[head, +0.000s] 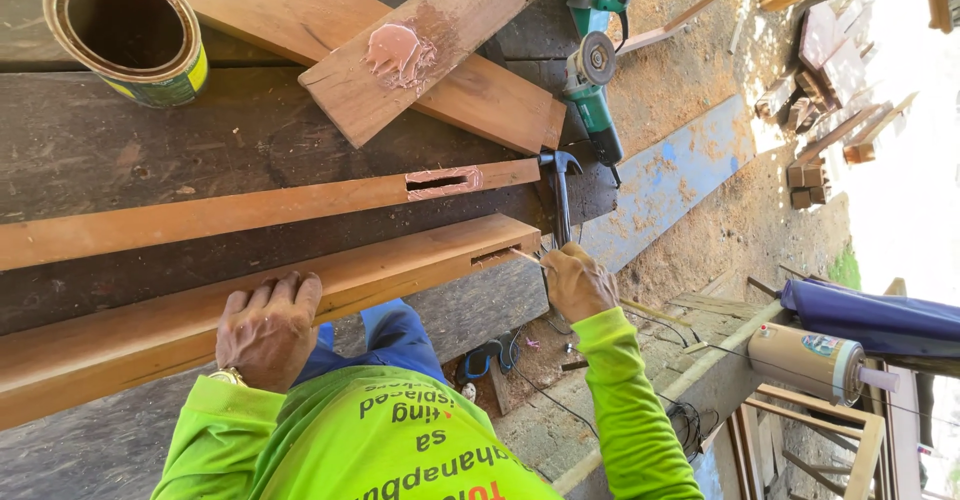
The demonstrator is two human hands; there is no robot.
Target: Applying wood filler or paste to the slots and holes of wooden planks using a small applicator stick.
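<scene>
Running across the lower left of the frame, the near timber rail (300, 295) is lying on the dark, weathered plank worktop (120, 150); it is a long, squared, orange-brown length with a rectangular slot cut near its right end. The left hand (268, 328) is pressing flat on its edge, fingers spread. The right hand (577, 282) is closing on a thin sliver at the slot, just below a claw hammer (560, 195). A second slotted rail (250, 210) is carrying pink filler, as is the board (425, 45) above it. An open round tin (130, 30) is sitting upper left, and a green angle grinder (595, 80) is resting at top centre.
</scene>
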